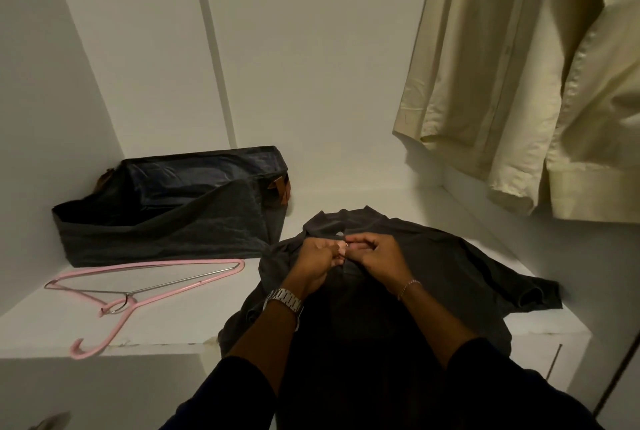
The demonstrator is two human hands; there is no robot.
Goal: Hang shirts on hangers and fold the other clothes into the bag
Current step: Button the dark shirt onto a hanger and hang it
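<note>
A dark grey shirt [457,266] lies spread on the white shelf [180,322], collar away from me, its lower part hanging over the front edge. My left hand [317,261] and my right hand [375,254] meet just below the collar, fingers curled, pinching the fabric at the shirt's front opening. A pink hanger [138,285] lies flat on the shelf to the left, hook toward me. An open dark fabric bag [166,207] stands at the back left.
A cream shirt [512,65] hangs at the upper right, its hem and cuff above the shelf's right side. White walls close the shelf at the back and on both sides.
</note>
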